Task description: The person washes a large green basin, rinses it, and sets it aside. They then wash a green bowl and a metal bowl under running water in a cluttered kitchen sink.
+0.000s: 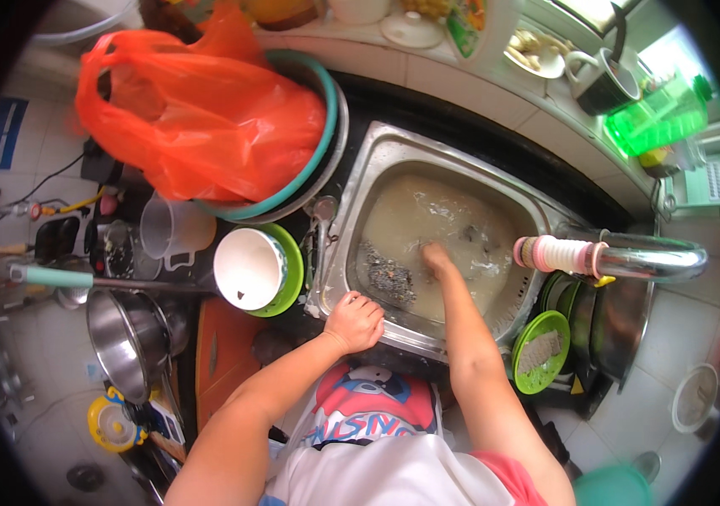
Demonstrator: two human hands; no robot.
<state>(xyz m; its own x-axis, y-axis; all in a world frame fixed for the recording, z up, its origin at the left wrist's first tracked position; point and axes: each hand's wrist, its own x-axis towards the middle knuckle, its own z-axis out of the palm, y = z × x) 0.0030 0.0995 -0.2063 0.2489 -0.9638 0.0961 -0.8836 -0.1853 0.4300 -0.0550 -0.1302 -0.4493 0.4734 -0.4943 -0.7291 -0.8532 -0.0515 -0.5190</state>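
A stainless steel sink (347, 209) holds cloudy, greyish-brown water (410, 196). My right hand (437, 259) reaches down into this water; its fingers are hidden below the surface, and so is anything they may hold. My left hand (355, 321) lies on the front left of the sink's rim with its fingers curled over it. Between the hands, partly under water, is a dark grey speckled clump (390, 278), whose kind I cannot tell. A small dark bit (470, 233) shows in the water beyond my right hand.
A faucet spout (644, 256) with a white-and-pink sleeve reaches over the sink's right side. Green plates (540, 367) stand at the right. Left are a white bowl (246, 269), a plastic measuring jug (173, 228), and a red plastic bag (221, 120) in a teal basin (333, 120).
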